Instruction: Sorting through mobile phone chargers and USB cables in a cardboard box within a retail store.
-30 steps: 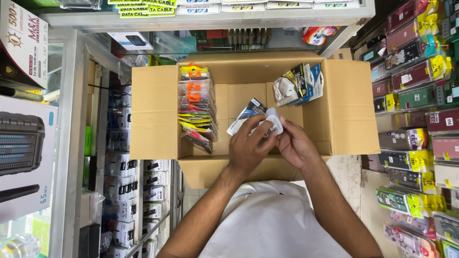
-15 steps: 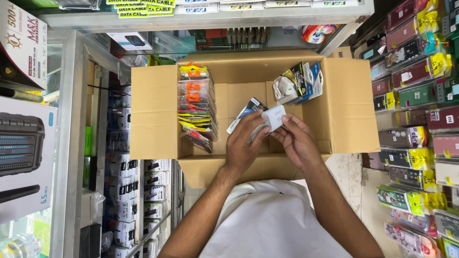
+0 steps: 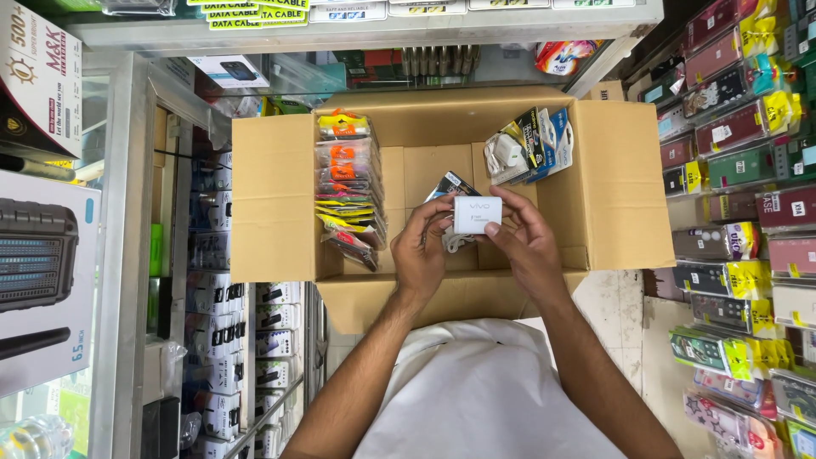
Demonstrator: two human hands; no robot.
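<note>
Both hands hold 1 small white rectangular charger block above the open middle of the big brown cardboard box, which has its 4 flaps folded outward. The left hand grips the block's left end with fingers curled around it, and the right hand grips its right end and top edge, thumb underneath; the block's flat face is turned up toward the camera. Just behind the block, partly hidden by the left hand's fingers, a dark printed packet sticks out over the box floor. Inside the box, along its left wall, stands a row of clear plastic packets with orange and yellow contents, running from the far wall toward the near flap. In the box's far right corner leans a bundle of blue, black and white charger packs. To the right of the box, racks of coloured phone cases in clear sleeves fill the wall. To the left of the box, a glass shelf unit holds stacks of small white boxes.
</note>
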